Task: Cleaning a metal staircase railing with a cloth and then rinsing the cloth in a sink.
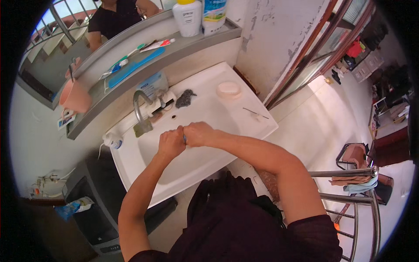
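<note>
Both of my hands meet in fists above the basin of a white sink (209, 170). My left hand (172, 142) is pressed against my right hand (198, 134), fingers curled in on both. A bit of something blue (184, 139) shows between them; the fists hide the rest, so its kind is unclear. Behind my left hand stands a curved metal faucet (137, 111), with a flat greenish piece (143, 129) below its spout. Past my knuckles, a dark scouring pad (185, 98) lies on the sink's back ledge, near a small overflow hole (173, 117).
A pink soap dish (228, 89) and a thin dark stick (255, 113) rest on the sink's right side. A small white bottle (113, 140) stands at its left corner. Above, a grey shelf (199, 46) holds bottles, a blue comb (136, 67), toothbrushes and a pink cup (75, 96).
</note>
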Motion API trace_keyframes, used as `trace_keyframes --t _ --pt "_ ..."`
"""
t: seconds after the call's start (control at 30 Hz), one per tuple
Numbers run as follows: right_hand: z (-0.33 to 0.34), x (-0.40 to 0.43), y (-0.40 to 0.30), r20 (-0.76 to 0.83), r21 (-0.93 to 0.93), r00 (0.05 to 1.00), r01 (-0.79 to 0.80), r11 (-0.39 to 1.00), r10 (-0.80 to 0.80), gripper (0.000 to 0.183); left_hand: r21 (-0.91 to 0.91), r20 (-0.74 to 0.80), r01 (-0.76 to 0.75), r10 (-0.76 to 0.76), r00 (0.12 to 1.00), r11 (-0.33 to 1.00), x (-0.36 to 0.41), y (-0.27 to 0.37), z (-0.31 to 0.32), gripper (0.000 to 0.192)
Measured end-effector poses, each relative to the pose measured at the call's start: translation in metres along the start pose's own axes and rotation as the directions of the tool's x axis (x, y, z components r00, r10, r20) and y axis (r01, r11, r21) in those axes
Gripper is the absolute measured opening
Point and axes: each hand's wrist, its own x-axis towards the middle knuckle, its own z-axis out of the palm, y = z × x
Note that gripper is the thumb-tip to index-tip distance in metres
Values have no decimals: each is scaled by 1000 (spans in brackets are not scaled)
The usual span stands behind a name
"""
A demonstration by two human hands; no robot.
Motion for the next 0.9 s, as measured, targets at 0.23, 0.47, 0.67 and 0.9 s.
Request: trace_keyframes --t 0.23,0.47,0.67,0.9 --pt "5 12 -19 -229 -347 957 89 934 -176 20 -532 65 58 -28 997 845 -10 -33 -12 30" --pt "69 10 36 -250 -18 948 -210 977 199 45 89 -203 265 -243 949 960 -59 -88 63 62" --pt "60 -40 -22 218 793 933 -340 506 286 57 -827 562 555 -183 807 -90 -70 -51 38 49" --pt "90 -75 7 64 984 832 39 -174 551 40 -976 214 216 -77 974 12 -57 -22 27 11"
